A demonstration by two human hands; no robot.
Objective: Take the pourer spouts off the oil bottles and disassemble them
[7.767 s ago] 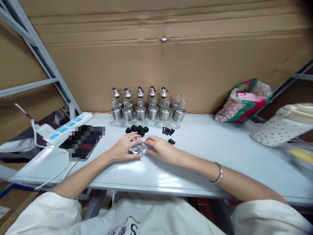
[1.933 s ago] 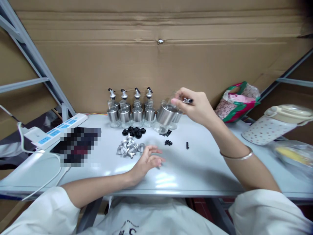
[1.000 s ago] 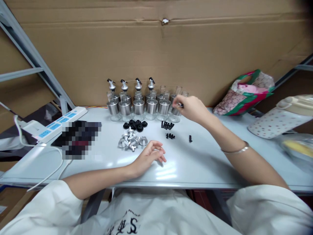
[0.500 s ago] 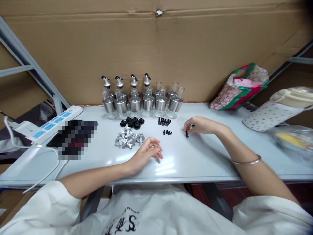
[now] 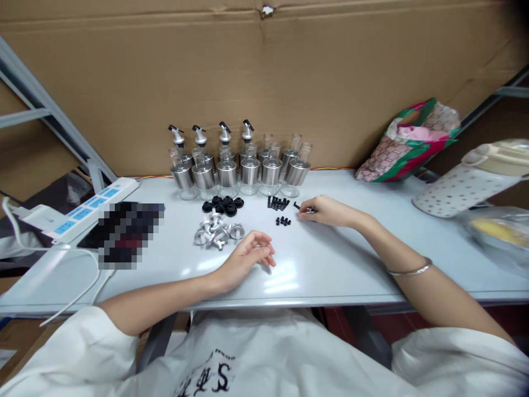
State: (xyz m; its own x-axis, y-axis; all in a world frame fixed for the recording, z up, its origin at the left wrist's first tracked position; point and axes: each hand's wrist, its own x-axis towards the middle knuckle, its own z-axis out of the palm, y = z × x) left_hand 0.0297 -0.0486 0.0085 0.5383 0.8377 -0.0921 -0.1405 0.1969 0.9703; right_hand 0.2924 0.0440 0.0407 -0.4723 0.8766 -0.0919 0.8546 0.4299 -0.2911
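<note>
Fingers of the left hand (image 5: 250, 253) curl loosely around nothing visible, well out in front of the bottles (image 5: 250, 173); those of the right hand (image 5: 324, 210) pinch, just off the bottles' right end. Before the bottles lie silver spout parts (image 5: 217, 236), with black stoppers (image 5: 231, 210) closer in, and spare levers (image 5: 275, 204) toward the right. One black lever (image 5: 296, 205) juts from the pinch; tiny caps (image 5: 283, 220) sit farther out from the bottles than the spare levers. Handling that single lever seems the step; the next move calls for a light, steady grip.
</note>
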